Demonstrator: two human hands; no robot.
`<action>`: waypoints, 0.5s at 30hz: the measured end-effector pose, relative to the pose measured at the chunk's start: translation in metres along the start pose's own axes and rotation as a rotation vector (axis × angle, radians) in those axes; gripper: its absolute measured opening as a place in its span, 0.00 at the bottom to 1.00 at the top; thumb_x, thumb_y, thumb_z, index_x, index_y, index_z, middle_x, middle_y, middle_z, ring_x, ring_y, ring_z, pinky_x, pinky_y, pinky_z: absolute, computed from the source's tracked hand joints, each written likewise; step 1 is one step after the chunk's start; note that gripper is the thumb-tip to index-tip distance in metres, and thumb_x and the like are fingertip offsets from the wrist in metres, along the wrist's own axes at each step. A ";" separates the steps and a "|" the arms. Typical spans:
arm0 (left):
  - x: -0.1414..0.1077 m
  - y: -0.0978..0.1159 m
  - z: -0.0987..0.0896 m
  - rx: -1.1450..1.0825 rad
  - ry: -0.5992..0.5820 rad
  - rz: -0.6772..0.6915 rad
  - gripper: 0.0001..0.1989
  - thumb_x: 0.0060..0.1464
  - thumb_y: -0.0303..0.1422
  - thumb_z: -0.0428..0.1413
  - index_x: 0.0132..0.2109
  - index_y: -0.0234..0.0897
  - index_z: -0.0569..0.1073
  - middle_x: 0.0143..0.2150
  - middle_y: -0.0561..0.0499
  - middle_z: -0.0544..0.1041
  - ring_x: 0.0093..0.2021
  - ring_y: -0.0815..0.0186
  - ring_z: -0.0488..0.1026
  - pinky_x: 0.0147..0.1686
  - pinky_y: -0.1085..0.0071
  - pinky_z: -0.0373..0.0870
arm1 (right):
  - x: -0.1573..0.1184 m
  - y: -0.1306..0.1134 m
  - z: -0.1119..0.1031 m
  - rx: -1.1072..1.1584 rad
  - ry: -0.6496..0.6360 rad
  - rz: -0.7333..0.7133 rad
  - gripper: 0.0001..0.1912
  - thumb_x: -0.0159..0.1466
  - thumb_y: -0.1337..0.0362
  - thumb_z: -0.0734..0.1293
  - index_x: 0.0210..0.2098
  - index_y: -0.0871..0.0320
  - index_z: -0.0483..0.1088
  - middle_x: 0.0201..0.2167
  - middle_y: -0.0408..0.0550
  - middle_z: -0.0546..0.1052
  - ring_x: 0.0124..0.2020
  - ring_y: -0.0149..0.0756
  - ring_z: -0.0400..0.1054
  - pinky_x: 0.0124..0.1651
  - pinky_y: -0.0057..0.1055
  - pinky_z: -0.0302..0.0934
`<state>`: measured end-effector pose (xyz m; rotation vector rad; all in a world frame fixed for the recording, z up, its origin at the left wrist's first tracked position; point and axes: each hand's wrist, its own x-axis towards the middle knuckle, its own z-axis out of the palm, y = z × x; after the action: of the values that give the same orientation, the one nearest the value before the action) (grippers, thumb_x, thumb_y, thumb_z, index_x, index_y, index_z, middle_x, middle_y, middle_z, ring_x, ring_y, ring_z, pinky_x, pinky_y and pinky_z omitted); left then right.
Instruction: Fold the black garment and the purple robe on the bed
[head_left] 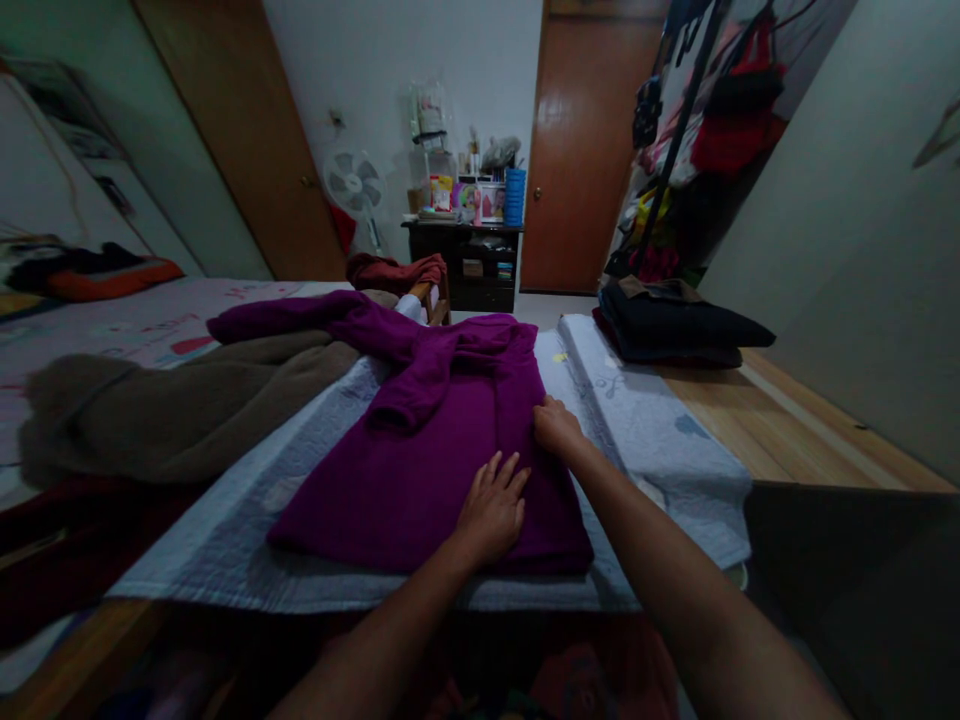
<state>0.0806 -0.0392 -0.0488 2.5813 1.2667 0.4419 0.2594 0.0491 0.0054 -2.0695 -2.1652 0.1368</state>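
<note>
A purple long-sleeved top [420,480] lies spread on a pale quilted cloth, its hem toward me. One sleeve stretches out to the far left, over a brown fleece piece; another part is folded across the top's upper half. My left hand [495,505] rests flat on the lower right of the fabric, fingers spread. At the top's right edge, my right hand [557,425] has its fingers curled closed on the purple cloth. The fingertips of that hand are partly hidden.
Under the top is the quilted cloth [645,440]. Brown fleece [187,420] lies at left on a patterned bed sheet [150,325]. Folded dark clothes [675,325] are stacked on a wooden surface [780,430] at right. Farther back stand a fan [356,183] and a dark shelf [450,265].
</note>
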 end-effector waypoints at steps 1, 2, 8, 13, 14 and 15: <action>0.000 0.000 0.000 0.001 -0.003 -0.003 0.26 0.59 0.32 0.47 0.65 0.43 0.61 0.70 0.50 0.53 0.70 0.52 0.43 0.66 0.51 0.46 | 0.001 -0.001 0.001 0.016 0.010 0.006 0.13 0.61 0.72 0.60 0.40 0.63 0.75 0.46 0.63 0.71 0.48 0.48 0.66 0.46 0.36 0.61; 0.000 0.000 0.000 0.001 -0.005 -0.006 0.26 0.59 0.32 0.47 0.64 0.43 0.61 0.70 0.50 0.54 0.70 0.52 0.44 0.66 0.51 0.46 | 0.003 -0.002 0.002 0.037 0.023 0.015 0.13 0.60 0.72 0.60 0.39 0.63 0.75 0.46 0.63 0.72 0.48 0.48 0.66 0.46 0.36 0.61; -0.001 0.000 -0.002 -0.018 0.007 -0.005 0.26 0.59 0.32 0.47 0.64 0.44 0.61 0.70 0.50 0.54 0.70 0.52 0.44 0.66 0.50 0.47 | 0.014 0.008 0.006 0.260 0.106 0.104 0.09 0.57 0.68 0.62 0.32 0.62 0.74 0.35 0.54 0.75 0.36 0.36 0.69 0.40 0.28 0.60; -0.001 0.000 -0.003 -0.026 0.006 -0.002 0.26 0.60 0.32 0.47 0.65 0.44 0.61 0.70 0.50 0.53 0.70 0.52 0.44 0.66 0.50 0.46 | 0.002 0.025 0.012 0.523 0.171 0.115 0.14 0.58 0.64 0.56 0.34 0.61 0.71 0.28 0.46 0.74 0.28 0.32 0.67 0.32 0.25 0.59; -0.001 0.001 -0.003 -0.028 0.003 -0.003 0.26 0.60 0.32 0.47 0.65 0.44 0.61 0.70 0.50 0.54 0.70 0.52 0.44 0.66 0.50 0.46 | -0.002 0.027 0.013 0.565 0.181 0.109 0.15 0.58 0.63 0.55 0.34 0.61 0.71 0.28 0.45 0.74 0.28 0.32 0.66 0.32 0.26 0.59; -0.001 0.001 -0.004 -0.031 0.000 -0.006 0.26 0.60 0.32 0.47 0.65 0.43 0.61 0.70 0.50 0.54 0.70 0.52 0.44 0.66 0.51 0.46 | -0.007 0.030 0.014 0.600 0.187 0.101 0.14 0.57 0.62 0.55 0.34 0.60 0.70 0.27 0.44 0.74 0.28 0.32 0.66 0.31 0.26 0.59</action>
<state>0.0793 -0.0403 -0.0452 2.5516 1.2569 0.4562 0.2866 0.0441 -0.0138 -1.7551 -1.6432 0.5108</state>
